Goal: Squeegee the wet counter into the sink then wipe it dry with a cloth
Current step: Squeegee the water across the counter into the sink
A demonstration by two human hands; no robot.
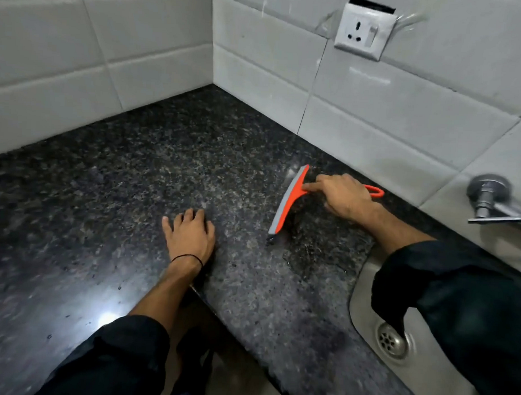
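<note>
An orange squeegee [288, 198] with a grey rubber blade rests blade-down on the dark speckled granite counter [136, 175]. My right hand [345, 197] grips its handle, index finger stretched along the neck; the handle's loop end pokes out behind the hand. A film of water [313, 258] lies on the counter between the blade and the steel sink [365, 292] at the lower right. My left hand [190, 233] lies flat on the counter with fingers spread, to the left of the squeegee. No cloth is in view.
White tiled walls meet in a corner behind the counter. A wall socket [362, 31] sits high on the right wall. A chrome tap [489, 199] juts out over the sink, whose drain [391, 339] shows beside my right sleeve. The counter's front edge runs between my arms.
</note>
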